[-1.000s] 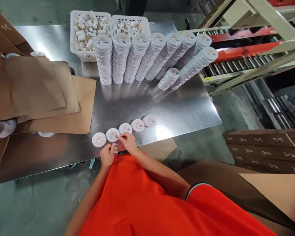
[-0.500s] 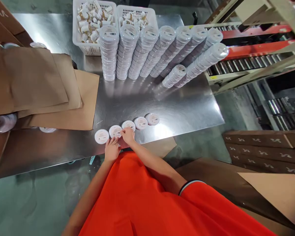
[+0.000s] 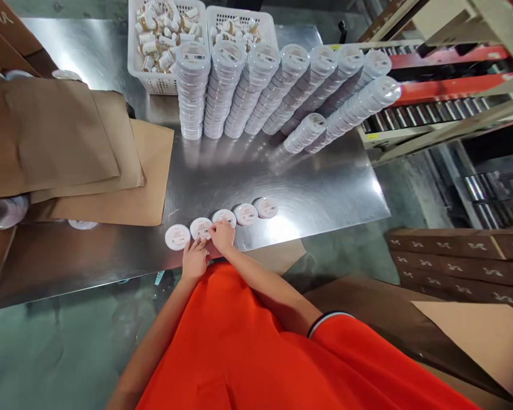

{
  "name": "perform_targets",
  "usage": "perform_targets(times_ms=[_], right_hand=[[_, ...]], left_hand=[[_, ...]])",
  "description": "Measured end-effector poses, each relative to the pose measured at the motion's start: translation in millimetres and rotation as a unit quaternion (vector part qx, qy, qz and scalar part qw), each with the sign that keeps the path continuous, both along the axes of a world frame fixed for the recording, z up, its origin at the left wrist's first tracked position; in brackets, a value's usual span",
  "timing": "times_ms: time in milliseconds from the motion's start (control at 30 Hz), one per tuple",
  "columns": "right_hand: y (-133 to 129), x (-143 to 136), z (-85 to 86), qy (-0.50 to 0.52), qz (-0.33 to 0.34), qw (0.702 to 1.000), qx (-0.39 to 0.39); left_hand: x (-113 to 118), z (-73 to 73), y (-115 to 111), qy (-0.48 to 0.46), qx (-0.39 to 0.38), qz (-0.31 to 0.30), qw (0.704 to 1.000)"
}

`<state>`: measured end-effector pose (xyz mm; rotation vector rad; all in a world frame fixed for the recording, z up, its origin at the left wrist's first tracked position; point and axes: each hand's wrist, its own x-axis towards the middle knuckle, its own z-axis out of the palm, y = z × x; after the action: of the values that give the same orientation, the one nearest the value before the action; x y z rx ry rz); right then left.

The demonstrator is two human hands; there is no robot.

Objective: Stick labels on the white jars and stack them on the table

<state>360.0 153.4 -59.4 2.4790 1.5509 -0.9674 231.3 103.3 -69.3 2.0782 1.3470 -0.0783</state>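
Note:
A row of several round white labelled containers lies along the near edge of the metal table point(image 3: 308, 188). My left hand point(image 3: 195, 259) rests at the near rim of the second container from the left point(image 3: 200, 228), fingers stretched out and touching it. Beside it, my right hand point(image 3: 223, 235) has thumb and fingertips pinched together at the right side of that same container. Whatever small thing the pinch may hold is hidden. The leftmost container point(image 3: 177, 237) sits just left of my left fingers. Past my right hand are the third container point(image 3: 224, 217) and the others.
Tall stacks of white containers point(image 3: 192, 91) stand at the back of the table. Behind them, white baskets point(image 3: 160, 86) hold small white-capped amber bottles. Brown cardboard sheets point(image 3: 154, 171) cover the left side. A roller conveyor point(image 3: 436, 108) and brown cartons point(image 3: 448, 256) stand to the right.
The view has shifted very slightly. Both hands stay at the second container, with no clear change in their grip.

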Motion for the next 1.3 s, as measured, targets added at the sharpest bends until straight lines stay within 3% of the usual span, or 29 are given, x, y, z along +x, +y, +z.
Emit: perform_targets(times_ms=[267,367,433,533,700,767,967,1067,1300], right_hand=[[7.1,10.8,-1.0,-0.069,0.073,0.994,0.040],[8.1,18.0,0.1,-0.042,0.063,0.995,0.059],[3.5,19.7,2.0,0.009,0.065,0.993,0.096],[-10.7,14.5,6.0,0.168,0.062,0.970,0.162],[-31.8,-11.2,10.5,0.482,-0.002,0.868,0.115],[-33.4,-21.0,12.0,0.521,-0.033,0.847,0.105],[-32.3,-35.6,19.8,0.513,-0.052,0.850,0.105],[-34.9,-41.1,21.5,0.524,-0.060,0.844,0.097],[-39.7,-53.4,19.2,0.519,-0.064,0.845,0.112]], left_hand=[[1.9,3.1,-0.4,-0.021,-0.018,0.033,0.999],[0.8,1.5,1.8,-0.032,-0.014,0.041,0.999],[-3.7,-0.7,3.3,-0.093,-0.025,0.090,0.991],[-16.4,-2.4,3.3,-0.206,-0.039,0.218,0.953],[-36.8,7.3,-1.4,-0.338,-0.059,0.399,0.850],[-41.0,13.4,-2.5,-0.362,-0.074,0.423,0.828],[-52.5,28.7,-4.2,-0.426,-0.100,0.411,0.799],[-59.7,35.0,-3.8,-0.417,-0.136,0.407,0.801],[-69.4,34.6,-4.8,-0.330,-0.055,0.376,0.864]])
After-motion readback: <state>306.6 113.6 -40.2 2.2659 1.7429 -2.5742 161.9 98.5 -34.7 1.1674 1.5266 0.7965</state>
